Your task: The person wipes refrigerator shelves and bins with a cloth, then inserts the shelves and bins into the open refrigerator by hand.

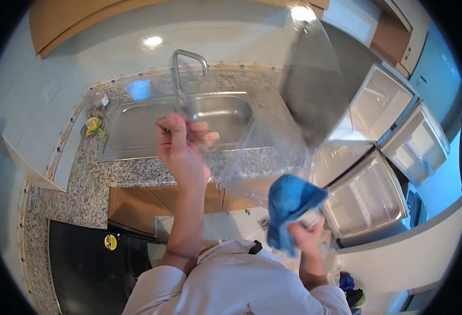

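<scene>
My left hand point(181, 142) is raised in front of the sink, its fingers curled and closed at the near side of a clear, see-through panel point(265, 152). Blur and transparency hide exactly where the fingers meet it. The panel looks like plastic and spans the space between my hands, with the counter showing through. Lower and to the right, my right hand point(307, 233) grips a blue cloth point(291, 207), bunched and smeared by motion. Something pale shows between the cloth and my fingers; I cannot make it out. The cloth is close to the panel's lower edge.
A steel sink point(141, 128) with a tall faucet point(177, 71) is set in the granite counter point(89, 173). An open refrigerator point(367, 194) stands at right, its doors swung out. Small items and a yellow packet point(93, 127) sit at left. A black appliance point(89, 268) is below.
</scene>
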Demonstrator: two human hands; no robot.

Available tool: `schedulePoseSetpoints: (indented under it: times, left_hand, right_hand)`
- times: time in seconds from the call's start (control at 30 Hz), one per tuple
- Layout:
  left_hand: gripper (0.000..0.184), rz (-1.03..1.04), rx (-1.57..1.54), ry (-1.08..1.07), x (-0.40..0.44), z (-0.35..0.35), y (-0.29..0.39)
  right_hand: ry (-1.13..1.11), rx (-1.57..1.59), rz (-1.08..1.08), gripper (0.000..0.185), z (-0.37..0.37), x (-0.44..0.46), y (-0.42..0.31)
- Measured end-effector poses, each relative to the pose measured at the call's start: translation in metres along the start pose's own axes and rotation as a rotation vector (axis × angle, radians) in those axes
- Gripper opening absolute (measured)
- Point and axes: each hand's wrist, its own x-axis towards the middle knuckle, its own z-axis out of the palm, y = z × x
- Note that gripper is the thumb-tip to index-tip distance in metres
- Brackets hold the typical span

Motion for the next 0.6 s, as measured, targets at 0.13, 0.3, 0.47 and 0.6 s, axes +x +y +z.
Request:
schedulePoseSetpoints:
  times: [0.13, 0.3, 0.47, 0.6]
  left_hand:
    - [0.017, 0.07, 0.0, 0.098, -0.007, 0.014, 0.007]
    - [0.019, 0.077, 0.017, 0.167, -0.001, 0.007, 0.017]
    - [0.019, 0.104, 0.023, 0.234, 0.0, 0.005, 0.028]
    - [0.018, 0.112, 0.027, 0.25, -0.003, 0.005, 0.03]
  right_hand:
    - [-0.271, -1.155, -0.979, 0.037, 0.055, 0.036, 0.011]
    - [0.254, -0.683, -0.494, 0.02, 0.01, 0.084, 0.018]
    - [0.753, -0.306, -0.63, 0.016, -0.011, 0.109, -0.006]
    - [0.134, -0.852, -1.028, 0.015, 0.036, 0.061, 0.029]
